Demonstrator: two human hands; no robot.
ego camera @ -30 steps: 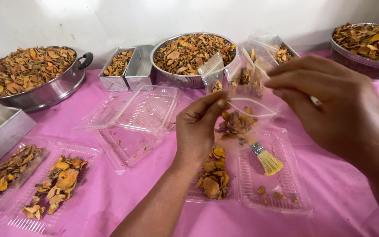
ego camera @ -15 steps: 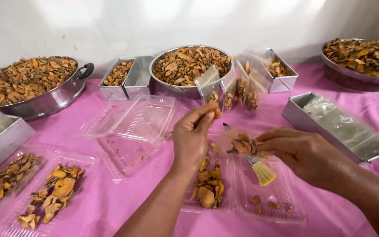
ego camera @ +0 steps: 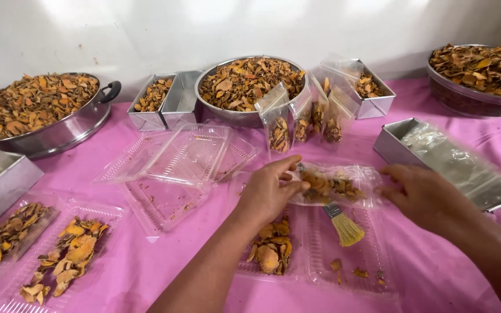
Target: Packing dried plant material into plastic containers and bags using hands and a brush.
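Note:
My left hand [ego camera: 269,190] and my right hand [ego camera: 423,194] together hold a small clear plastic bag [ego camera: 334,185] of dried orange-brown slices, lying level above an open clear clamshell tray [ego camera: 314,249]. The left hand pinches the bag's left end; the right hand grips its right end. The tray below holds a heap of dried slices [ego camera: 271,252] in its left half. A small brush [ego camera: 343,226] with yellow bristles lies in its right half among a few crumbs.
Filled small bags [ego camera: 302,119] stand before a metal colander [ego camera: 250,84] of slices. Metal pans [ego camera: 42,110] [ego camera: 482,72] and rectangular tins [ego camera: 163,101] [ego camera: 447,159] [ego camera: 372,93] ring the pink tablecloth. Empty clamshells [ego camera: 175,165] lie centre-left, filled ones [ego camera: 36,249] at front left.
The bag has come down from in front of the camera to just above the tray. The right hand has slid out to the bag's right end, and the left hand now pinches its left end.

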